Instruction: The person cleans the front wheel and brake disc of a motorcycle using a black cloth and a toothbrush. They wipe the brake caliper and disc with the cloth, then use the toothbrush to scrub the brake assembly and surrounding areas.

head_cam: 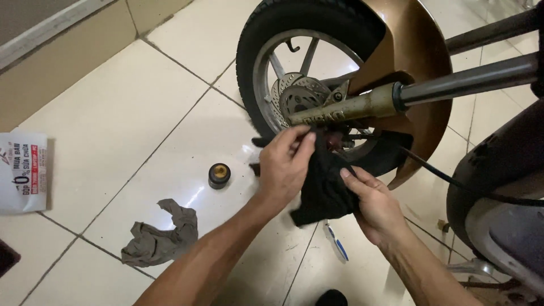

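A glossy white tiled floor with dark grout lines fills the scene, bordered at the upper left by a beige wall base. A motorbike's front wheel stands on it, with a black tyre, silver spokes and a drilled brake disc at the hub. A bronze mudguard curves over the wheel, and a dirty fork leg runs from the axle toward the upper right.

Both hands hold a black cloth just below the axle, beside the brake disc. The left hand has its fingers bent and closed on the upper edge of the cloth, pinching it up against the parts under the fork leg. The right hand grips the cloth's lower right side, its thumb pressed flat on the fabric and the other fingers curled out of sight behind it.

On the floor to the left of the hands sits a small black round cap with a brass centre. Nearer the camera lies a crumpled grey rag. A white and blue toothbrush lies on the tiles below the cloth. A white printed bag rests at the far left edge.
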